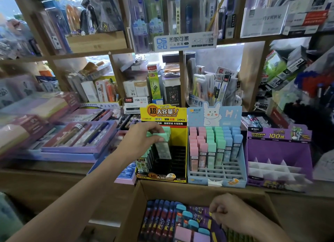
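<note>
My left hand (142, 138) reaches to the yellow display box (179, 138) and pinches a mint-capped lead case (162, 146) at its cap, over the box's black slots. More mint-capped cases stand in the box's left rows. My right hand (229, 212) is low in the open cardboard box (180, 187), fingers curled down among packs of lead cases (188, 222); whether it grips one is hidden.
A blue rabbit display (216, 176) with pink, mint and blue cases stands right of the yellow box. A purple display (278, 158) sits further right. Purple pen trays (77, 151) lie to the left. Wooden shelves (182, 79) packed with stationery rise behind.
</note>
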The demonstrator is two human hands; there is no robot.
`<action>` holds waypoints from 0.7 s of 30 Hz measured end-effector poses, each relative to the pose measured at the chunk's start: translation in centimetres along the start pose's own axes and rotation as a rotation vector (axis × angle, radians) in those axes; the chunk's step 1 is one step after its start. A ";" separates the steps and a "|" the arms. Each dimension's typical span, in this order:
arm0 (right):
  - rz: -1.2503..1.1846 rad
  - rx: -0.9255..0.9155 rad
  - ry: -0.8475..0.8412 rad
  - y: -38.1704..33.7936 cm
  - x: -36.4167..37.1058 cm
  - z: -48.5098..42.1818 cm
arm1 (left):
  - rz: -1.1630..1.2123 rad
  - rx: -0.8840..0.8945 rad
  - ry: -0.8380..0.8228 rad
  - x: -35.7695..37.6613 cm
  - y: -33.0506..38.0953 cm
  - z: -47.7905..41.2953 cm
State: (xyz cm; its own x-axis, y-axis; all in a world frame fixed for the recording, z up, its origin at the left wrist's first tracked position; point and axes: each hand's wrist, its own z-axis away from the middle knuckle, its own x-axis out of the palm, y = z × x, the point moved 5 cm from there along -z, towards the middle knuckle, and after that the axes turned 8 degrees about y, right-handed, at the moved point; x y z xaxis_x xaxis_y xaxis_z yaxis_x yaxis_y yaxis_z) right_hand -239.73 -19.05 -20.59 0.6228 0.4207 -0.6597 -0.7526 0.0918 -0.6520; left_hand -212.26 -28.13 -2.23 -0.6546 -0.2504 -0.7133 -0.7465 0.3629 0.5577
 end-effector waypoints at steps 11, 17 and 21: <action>0.009 0.009 0.002 -0.4 -0.1 0.2 | -0.063 -0.008 0.009 -0.5 -0.2 -0.6; 0.016 0.020 0.000 -0.4 -0.1 0.2 | 0.012 -0.020 -0.012 -0.1 0.1 -0.3; 0.007 0.012 -0.006 -0.2 0.0 0.1 | -0.011 0.000 -0.028 0.0 0.2 -0.5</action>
State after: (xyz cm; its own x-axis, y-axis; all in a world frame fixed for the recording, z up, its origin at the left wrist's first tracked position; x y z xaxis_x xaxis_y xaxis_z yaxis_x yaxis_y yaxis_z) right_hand -239.63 -18.96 -20.42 0.6160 0.4269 -0.6621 -0.7596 0.0991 -0.6428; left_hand -212.45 -28.49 -1.97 -0.6424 -0.2288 -0.7314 -0.7539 0.3603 0.5494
